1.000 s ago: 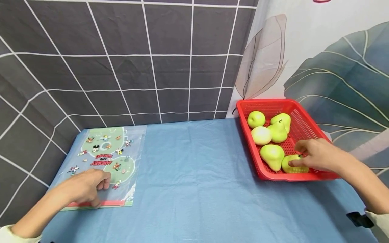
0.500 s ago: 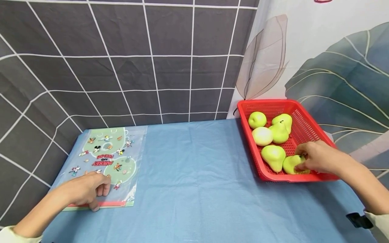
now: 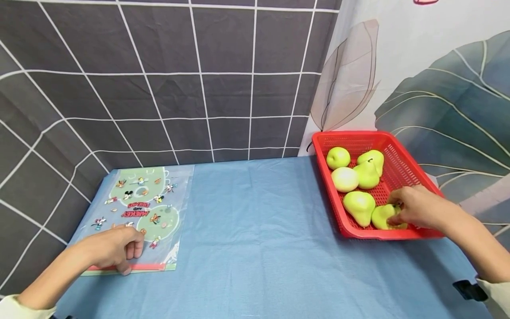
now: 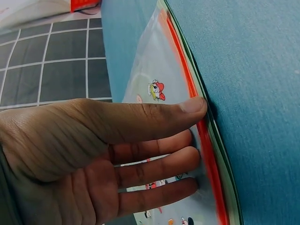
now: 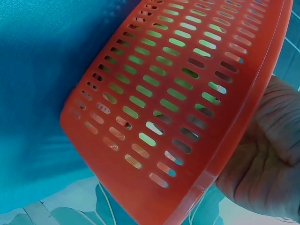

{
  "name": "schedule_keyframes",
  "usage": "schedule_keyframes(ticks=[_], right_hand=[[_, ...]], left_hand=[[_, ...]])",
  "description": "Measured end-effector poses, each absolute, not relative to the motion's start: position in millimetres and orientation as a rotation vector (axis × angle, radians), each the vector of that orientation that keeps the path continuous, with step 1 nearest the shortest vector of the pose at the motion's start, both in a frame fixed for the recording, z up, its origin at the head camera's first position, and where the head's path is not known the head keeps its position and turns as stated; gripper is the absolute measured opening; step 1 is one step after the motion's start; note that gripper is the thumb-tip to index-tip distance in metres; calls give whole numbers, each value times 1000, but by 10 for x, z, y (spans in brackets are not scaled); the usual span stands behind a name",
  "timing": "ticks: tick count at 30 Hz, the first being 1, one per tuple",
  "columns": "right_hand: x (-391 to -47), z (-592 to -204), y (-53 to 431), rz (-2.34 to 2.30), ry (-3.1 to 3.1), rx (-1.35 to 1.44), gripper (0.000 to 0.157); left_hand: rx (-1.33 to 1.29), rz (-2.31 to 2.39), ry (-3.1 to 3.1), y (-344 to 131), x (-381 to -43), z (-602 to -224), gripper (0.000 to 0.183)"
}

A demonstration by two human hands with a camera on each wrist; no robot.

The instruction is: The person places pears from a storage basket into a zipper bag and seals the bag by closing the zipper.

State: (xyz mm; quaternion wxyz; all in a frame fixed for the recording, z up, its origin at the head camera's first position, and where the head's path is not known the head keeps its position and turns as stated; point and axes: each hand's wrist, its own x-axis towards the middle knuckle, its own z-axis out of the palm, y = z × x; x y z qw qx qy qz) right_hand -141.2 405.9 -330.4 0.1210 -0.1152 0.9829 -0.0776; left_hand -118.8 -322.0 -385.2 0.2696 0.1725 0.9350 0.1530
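Note:
In the head view my left hand point(image 3: 110, 249) rests on a clear plastic zip bag point(image 3: 159, 252) printed with cartoon figures. The left wrist view shows its thumb lying across the red zip strip point(image 4: 213, 176), the other fingers fairly straight over the bag. My right hand point(image 3: 418, 208) reaches into a red plastic basket point(image 3: 326, 190) and grips a green pear point(image 3: 381, 216) at its near side. Fingertips and part of that pear are hidden behind the basket wall point(image 5: 154, 117) in the right wrist view. Beside it lies another pear point(image 3: 359, 208).
Further back in the basket are a green apple point(image 3: 338, 158), a pale rounded fruit point(image 3: 345, 179) and two more pears point(image 3: 367, 173). A blue cloth point(image 3: 247, 230) covers the table. Dark checked fabric point(image 3: 223, 88) stands behind, with leaf-patterned fabric point(image 3: 450, 110) at the right.
My right hand's fingers have closed around the nearest pear, which has shifted slightly in the basket. The left hand has stayed almost still on the bag.

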Motion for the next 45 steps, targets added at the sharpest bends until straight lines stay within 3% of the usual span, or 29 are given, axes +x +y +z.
schedule_keyframes(ticks=[8, 15, 28, 45], right_hand=[[-1416, -3304, 4043, -228, 2857, -310, 55], [-1414, -3300, 4044, -219, 2865, -302, 56], [-1422, -3343, 4084, -211, 2904, -333, 58], [-1413, -3339, 4072, -215, 2902, -320, 59]], left_hand=[[563, 454, 2496, -3271, -1195, -3832, 31], [564, 383, 2527, -3293, -1197, -3882, 41], [573, 356, 2550, -3264, -1182, -3847, 42], [949, 363, 2594, -3359, -1075, -3890, 39]])
